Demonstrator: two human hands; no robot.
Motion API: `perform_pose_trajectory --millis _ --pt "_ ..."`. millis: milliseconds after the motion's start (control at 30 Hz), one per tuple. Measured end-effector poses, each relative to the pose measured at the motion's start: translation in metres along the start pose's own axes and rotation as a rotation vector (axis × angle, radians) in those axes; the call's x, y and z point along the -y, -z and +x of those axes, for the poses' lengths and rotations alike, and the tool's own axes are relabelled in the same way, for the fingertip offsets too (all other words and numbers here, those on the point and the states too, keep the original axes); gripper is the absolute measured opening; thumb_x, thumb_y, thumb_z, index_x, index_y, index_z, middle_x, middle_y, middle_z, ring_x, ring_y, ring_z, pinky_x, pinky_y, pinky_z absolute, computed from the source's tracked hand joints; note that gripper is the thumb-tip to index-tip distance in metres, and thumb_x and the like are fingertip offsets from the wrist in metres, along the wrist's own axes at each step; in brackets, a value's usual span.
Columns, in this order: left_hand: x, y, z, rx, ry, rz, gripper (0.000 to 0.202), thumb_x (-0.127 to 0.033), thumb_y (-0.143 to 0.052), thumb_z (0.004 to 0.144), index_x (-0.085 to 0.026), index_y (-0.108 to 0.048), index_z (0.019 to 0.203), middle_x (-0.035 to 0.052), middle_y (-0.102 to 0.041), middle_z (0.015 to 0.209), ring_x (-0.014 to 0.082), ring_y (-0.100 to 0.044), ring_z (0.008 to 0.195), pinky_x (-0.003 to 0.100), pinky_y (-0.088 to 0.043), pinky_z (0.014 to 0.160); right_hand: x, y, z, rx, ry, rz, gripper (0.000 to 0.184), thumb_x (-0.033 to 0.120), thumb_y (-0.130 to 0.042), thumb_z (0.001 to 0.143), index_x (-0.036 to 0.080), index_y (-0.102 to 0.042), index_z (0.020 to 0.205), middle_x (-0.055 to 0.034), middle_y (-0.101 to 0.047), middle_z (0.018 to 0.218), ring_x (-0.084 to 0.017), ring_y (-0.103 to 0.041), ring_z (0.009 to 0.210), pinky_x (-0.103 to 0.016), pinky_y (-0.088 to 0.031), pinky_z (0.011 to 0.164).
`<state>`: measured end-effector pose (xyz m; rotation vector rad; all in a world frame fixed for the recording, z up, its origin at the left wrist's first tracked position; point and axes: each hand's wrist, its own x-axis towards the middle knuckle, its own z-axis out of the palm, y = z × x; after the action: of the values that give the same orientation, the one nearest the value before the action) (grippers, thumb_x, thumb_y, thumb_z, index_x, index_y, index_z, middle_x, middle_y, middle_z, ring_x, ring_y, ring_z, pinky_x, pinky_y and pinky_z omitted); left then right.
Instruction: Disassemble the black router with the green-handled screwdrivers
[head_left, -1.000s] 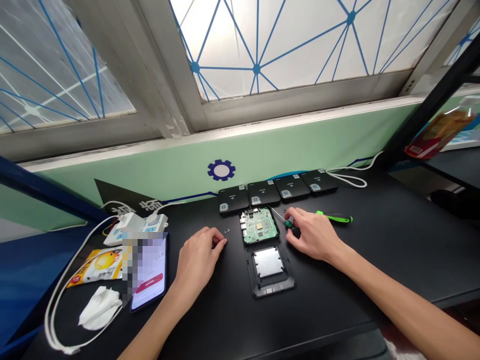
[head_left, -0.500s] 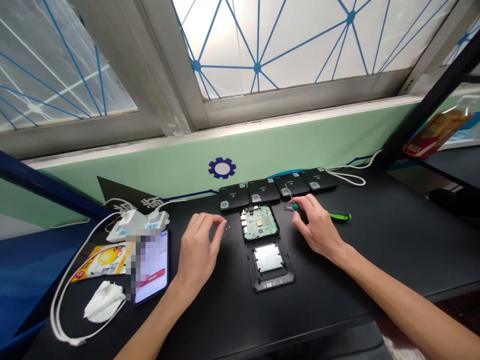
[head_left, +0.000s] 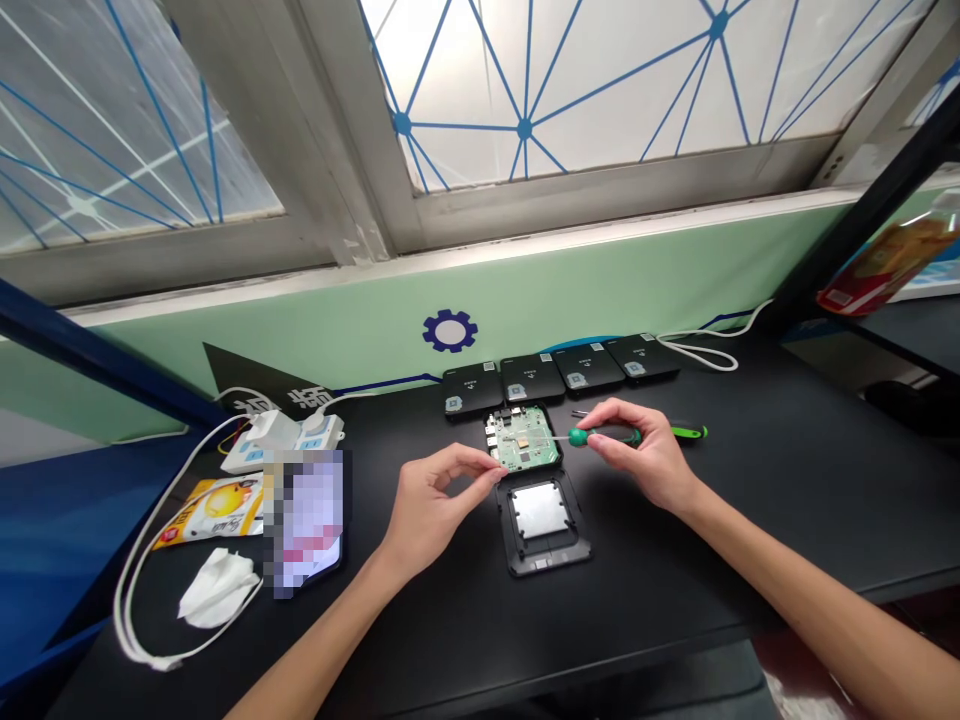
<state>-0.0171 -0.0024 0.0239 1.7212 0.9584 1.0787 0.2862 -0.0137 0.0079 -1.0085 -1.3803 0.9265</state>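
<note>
Screwdriver (head_left: 578, 437), pinched by right hand (head_left: 651, 455), overlies circuit board (head_left: 540, 425); left hand (head_left: 431, 505), grip unclear, is at its corner, apparent positioning demanding tip alignment.

The bare left forearm (head_left: 337, 612) slants up from the bottom edge to a left hand (head_left: 435, 505) held palm down, thumb and forefinger tips meeting in a pinch. The bare right forearm (head_left: 802, 585) angles in from the lower right; the right hand (head_left: 646, 455) curls inward, thumb and fingers (head_left: 621, 411) closed in a light grip.
</note>
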Motion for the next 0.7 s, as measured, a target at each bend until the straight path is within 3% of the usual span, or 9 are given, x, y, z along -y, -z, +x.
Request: perform_pose_trajectory --millis 133,367,700 --pt "0.0027 -0.0012 -0.0008 0.014 -0.004 -0.015 0.017 -0.027 -0.089 0.098 -0.026 -0.089 0.115 0.0037 -0.087 0.104 0.0212 -0.085 0.095 0.030 -0.067 0.093 0.0024 -0.0007 0.0001 0.058 0.009 -0.049 0.011 0.033 -0.089 0.090 0.022 -0.089 0.094 -0.0047 -0.079 0.084 -0.018 -0.068 0.072 -0.029 -0.051 0.064" --pt "0.0082 -0.0013 -0.0008 0.068 -0.057 0.064 0.011 -0.026 -0.086 0.101 -0.029 -0.093 0.109 0.0047 -0.087 0.102 0.0210 -0.081 0.092 0.031 -0.062 0.083 0.0028 -0.0049 -0.0024 0.097 0.001 -0.083 0.013 0.034 -0.088 0.090 0.021 -0.088 0.092 -0.0052 -0.080 0.083 -0.020 -0.071 0.072 -0.030 -0.055 0.067" --pt "0.0054 -0.0049 0.0002 0.013 0.106 -0.068 0.020 -0.041 -0.084 0.103 -0.022 -0.091 0.103 0.0054 -0.086 0.093 0.0208 -0.084 0.086 0.027 -0.069 0.083 0.0043 -0.0037 -0.0030 0.034 -0.006 -0.155 0.019 0.039 -0.086 0.092 0.020 -0.085 0.089 -0.0047 -0.077 0.079 -0.019 -0.068 0.069 -0.030 -0.051 0.064"
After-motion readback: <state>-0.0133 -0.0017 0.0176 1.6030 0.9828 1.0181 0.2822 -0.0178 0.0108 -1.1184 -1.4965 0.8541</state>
